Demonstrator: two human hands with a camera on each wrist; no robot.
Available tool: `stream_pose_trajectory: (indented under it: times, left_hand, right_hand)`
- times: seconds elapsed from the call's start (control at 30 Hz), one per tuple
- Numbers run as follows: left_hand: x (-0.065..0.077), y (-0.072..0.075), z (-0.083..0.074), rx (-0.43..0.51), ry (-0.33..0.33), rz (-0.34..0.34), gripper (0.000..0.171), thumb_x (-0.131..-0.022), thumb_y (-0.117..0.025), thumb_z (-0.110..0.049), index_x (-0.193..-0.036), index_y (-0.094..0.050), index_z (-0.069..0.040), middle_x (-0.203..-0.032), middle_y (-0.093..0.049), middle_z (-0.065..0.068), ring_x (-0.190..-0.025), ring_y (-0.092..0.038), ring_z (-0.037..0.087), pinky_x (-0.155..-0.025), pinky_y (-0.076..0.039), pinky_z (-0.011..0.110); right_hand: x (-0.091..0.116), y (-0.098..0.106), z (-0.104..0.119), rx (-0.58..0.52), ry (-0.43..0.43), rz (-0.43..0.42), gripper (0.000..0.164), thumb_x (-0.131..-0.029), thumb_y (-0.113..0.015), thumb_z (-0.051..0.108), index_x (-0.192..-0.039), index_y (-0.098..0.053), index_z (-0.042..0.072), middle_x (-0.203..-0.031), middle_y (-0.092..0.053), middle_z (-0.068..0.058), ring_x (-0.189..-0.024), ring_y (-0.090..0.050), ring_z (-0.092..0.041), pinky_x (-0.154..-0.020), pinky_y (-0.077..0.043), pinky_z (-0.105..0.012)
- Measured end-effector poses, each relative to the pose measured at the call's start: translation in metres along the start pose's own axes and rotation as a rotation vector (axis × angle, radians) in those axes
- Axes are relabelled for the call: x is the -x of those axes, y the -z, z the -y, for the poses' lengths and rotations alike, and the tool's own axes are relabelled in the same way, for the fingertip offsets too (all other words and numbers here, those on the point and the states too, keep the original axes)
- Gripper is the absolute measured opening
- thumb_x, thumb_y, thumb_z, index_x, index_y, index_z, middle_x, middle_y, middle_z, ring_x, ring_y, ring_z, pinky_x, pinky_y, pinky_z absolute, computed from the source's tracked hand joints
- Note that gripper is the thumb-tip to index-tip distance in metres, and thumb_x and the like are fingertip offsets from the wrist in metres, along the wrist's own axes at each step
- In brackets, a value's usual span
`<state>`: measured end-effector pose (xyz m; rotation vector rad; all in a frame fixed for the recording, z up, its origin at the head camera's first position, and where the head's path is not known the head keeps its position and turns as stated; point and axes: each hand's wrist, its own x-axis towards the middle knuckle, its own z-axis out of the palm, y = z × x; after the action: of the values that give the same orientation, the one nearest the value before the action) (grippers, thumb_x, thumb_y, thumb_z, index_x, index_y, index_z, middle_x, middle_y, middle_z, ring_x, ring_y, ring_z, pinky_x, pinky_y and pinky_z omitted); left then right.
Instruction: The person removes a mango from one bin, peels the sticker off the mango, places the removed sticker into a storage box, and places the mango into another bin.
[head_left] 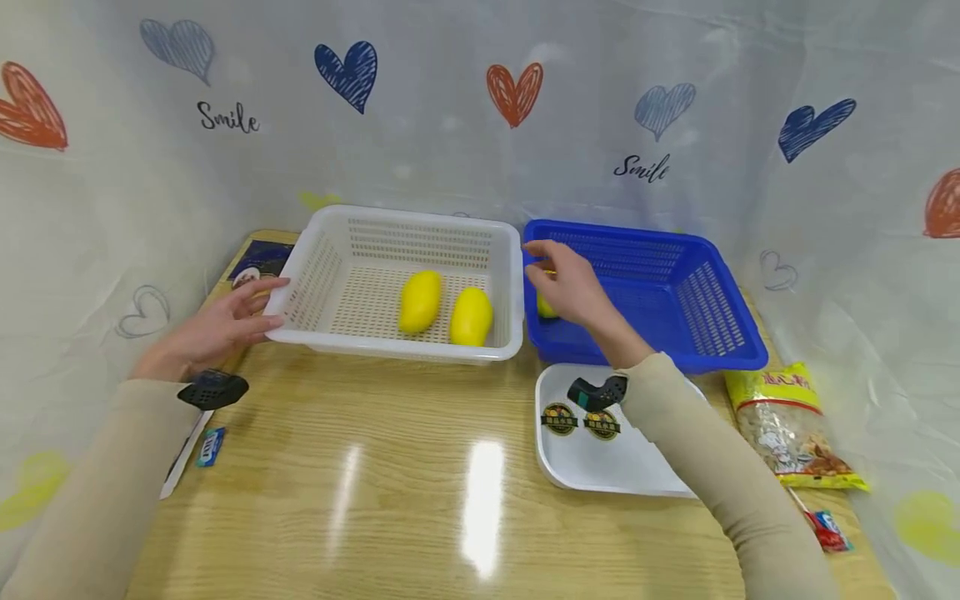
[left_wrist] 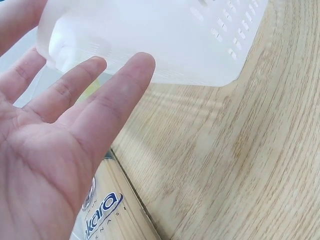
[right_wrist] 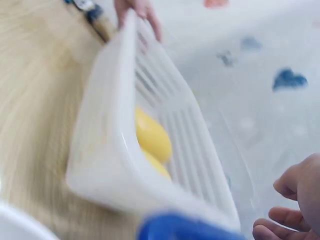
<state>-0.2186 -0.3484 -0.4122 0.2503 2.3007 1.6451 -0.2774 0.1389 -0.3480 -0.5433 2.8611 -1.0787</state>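
The white basket [head_left: 420, 350] holds two yellow mangoes [head_left: 420, 302]; both also show in the right wrist view, one mango [right_wrist: 154, 137] overlapping the other. At its left end, my left hand [head_left: 217, 325] has its fingertips right at the rim, the fingers [left_wrist: 107, 107] fairly straight. My right hand [head_left: 566, 279] hovers over the left end of the blue basket [head_left: 720, 292], thumb and fingers apart and loosely bent. Partly hidden behind that hand is another yellow mango [head_left: 546, 307], in the blue basket. In the right wrist view nothing shows between the right hand's fingers [right_wrist: 287, 217].
A white tray [head_left: 615, 462] with two round stickers stands in front of the blue basket. To its right lie a food bag [head_left: 787, 425] and a small red packet [head_left: 828, 533]. A small blue packet [head_left: 211, 447] lies at left. A heart-printed sheet [head_left: 450, 167] hangs behind.
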Motion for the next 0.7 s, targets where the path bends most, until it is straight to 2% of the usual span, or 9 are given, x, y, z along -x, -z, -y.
stream_pose_trajectory:
  times: [0.1, 0.2, 0.27, 0.4, 0.6, 0.7]
  left_hand:
    - [0.001, 0.001, 0.001, -0.009, 0.011, -0.006, 0.061, -0.101, -0.054, -0.010, -0.154, -0.024, -0.014, -0.144, -0.042, 0.008, -0.106, -0.058, 0.006, -0.083, -0.054, 0.030]
    - [0.001, 0.002, 0.003, 0.000, 0.009, -0.002, 0.061, -0.101, -0.054, -0.010, -0.154, -0.024, -0.015, -0.143, -0.043, 0.005, -0.107, -0.058, 0.006, -0.083, -0.054, 0.028]
    - [0.001, 0.002, 0.005, 0.013, 0.006, 0.000, 0.061, -0.101, -0.054, -0.009, -0.154, -0.024, -0.014, -0.142, -0.044, 0.002, -0.108, -0.057, 0.006, -0.083, -0.054, 0.028]
    - [0.001, 0.004, 0.008, 0.032, -0.005, 0.008, 0.060, -0.101, -0.053, -0.008, -0.154, -0.025, -0.015, -0.139, -0.045, -0.004, -0.109, -0.057, 0.006, -0.082, -0.054, 0.030]
    - [0.001, 0.003, 0.005, 0.041, -0.005, 0.012, 0.059, -0.102, -0.052, -0.009, -0.154, -0.025, -0.016, -0.143, -0.042, -0.002, -0.111, -0.056, 0.005, -0.083, -0.053, 0.029]
    - [0.002, 0.003, 0.005, 0.031, -0.002, 0.007, 0.060, -0.102, -0.053, -0.010, -0.154, -0.025, -0.016, -0.143, -0.042, -0.001, -0.110, -0.056, 0.004, -0.083, -0.053, 0.029]
  right_hand:
    - [-0.001, 0.016, -0.031, -0.030, -0.134, -0.042, 0.044, -0.103, -0.049, 0.023, -0.144, -0.045, 0.008, -0.144, -0.047, -0.013, -0.128, -0.048, -0.031, -0.103, -0.042, -0.047]
    - [-0.004, 0.026, -0.061, -0.057, -0.241, 0.000, 0.047, -0.104, -0.047, 0.024, -0.147, -0.040, 0.006, -0.147, -0.044, -0.016, -0.133, -0.041, -0.034, -0.108, -0.036, -0.050]
    - [-0.005, 0.028, -0.075, -0.080, -0.283, 0.049, 0.049, -0.105, -0.045, 0.025, -0.149, -0.037, 0.006, -0.149, -0.041, -0.017, -0.136, -0.037, -0.035, -0.109, -0.032, -0.051]
    - [-0.007, 0.029, -0.088, -0.113, -0.301, 0.125, 0.050, -0.106, -0.043, 0.028, -0.149, -0.037, 0.005, -0.150, -0.038, -0.019, -0.137, -0.035, -0.037, -0.110, -0.030, -0.053]
    - [-0.016, 0.025, -0.092, -0.177, -0.294, 0.146, 0.046, -0.105, -0.045, 0.023, -0.147, -0.040, 0.004, -0.148, -0.041, -0.019, -0.134, -0.040, -0.036, -0.107, -0.035, -0.051]
    - [-0.023, 0.021, -0.093, -0.168, -0.295, 0.160, 0.046, -0.105, -0.046, 0.020, -0.146, -0.039, 0.001, -0.147, -0.041, -0.021, -0.132, -0.042, -0.037, -0.106, -0.037, -0.050]
